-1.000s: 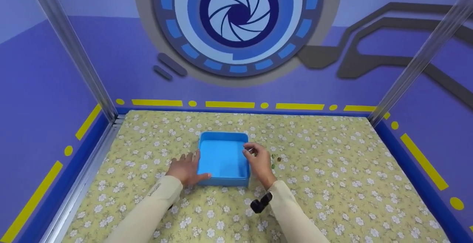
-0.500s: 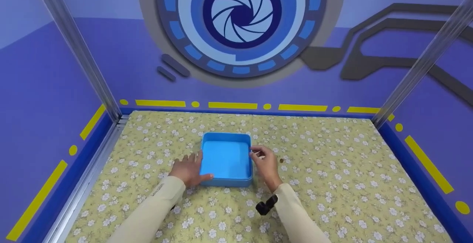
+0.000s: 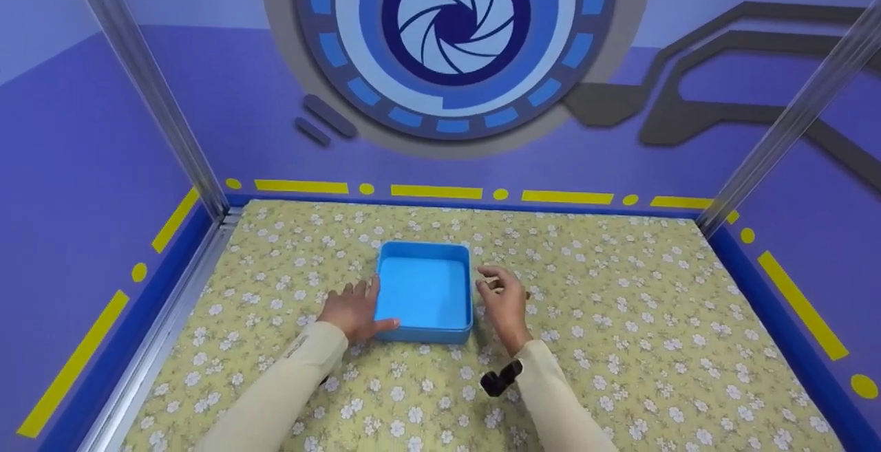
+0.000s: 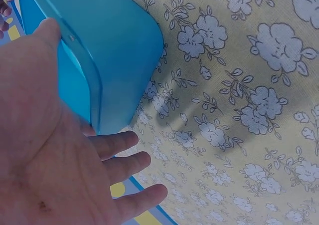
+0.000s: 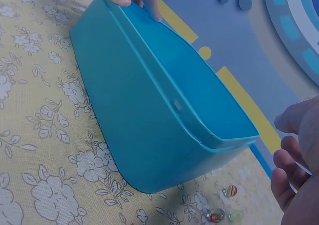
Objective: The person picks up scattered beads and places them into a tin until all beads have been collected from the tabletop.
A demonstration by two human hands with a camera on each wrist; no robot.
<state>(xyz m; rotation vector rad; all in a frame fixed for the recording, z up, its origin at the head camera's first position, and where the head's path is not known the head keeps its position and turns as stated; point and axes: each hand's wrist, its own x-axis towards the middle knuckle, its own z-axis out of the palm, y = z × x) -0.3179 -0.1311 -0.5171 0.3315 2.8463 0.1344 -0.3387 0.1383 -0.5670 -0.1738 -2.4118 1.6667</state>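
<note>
A blue plastic box (image 3: 423,294), square and open at the top, stands on the cloth with its inside bare. My left hand (image 3: 351,311) rests on its near left corner, thumb on the near rim and the other fingers spread along the left side. Just right of the box hovers my right hand (image 3: 506,304), apart from the wall, with loosely bent fingers; nothing shows between them. Glass marbles lie on the cloth beside the box: an orange-red marble (image 5: 230,190), a reddish clear marble (image 5: 215,215) and a greenish marble (image 5: 235,216). The right hand hides most of them in the head view.
A flowered yellow cloth (image 3: 633,328) covers the table. Purple-blue printed walls (image 3: 227,108) enclose the back and sides, with metal posts (image 3: 148,87) at the corners. A small black camera (image 3: 500,378) sits at the right wrist.
My right hand has moved right, from fingertips over the box's right rim to a spot beside it, covering the marbles seen earlier. The left hand and the box stay in place.
</note>
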